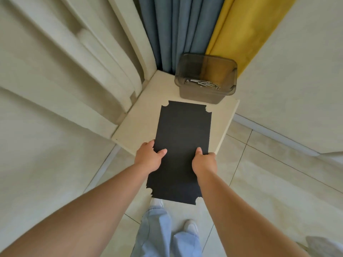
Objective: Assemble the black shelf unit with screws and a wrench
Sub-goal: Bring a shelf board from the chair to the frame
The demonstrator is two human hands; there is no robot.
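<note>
The person holds a flat black rectangular shelf panel with notched corners by its two long edges. The left hand grips the left edge, thumb on top; the right hand grips the right edge likewise. The panel's far half lies over the small cream bench; its near half juts out above the tiled floor. Just beyond it, a smoky translucent plastic tub holds loose silver screws.

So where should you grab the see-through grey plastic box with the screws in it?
Probably by the short ends of the see-through grey plastic box, under its jutting rim, one hand from each side. Its open top means keeping it level so the loose silver screws stay inside.
</note>
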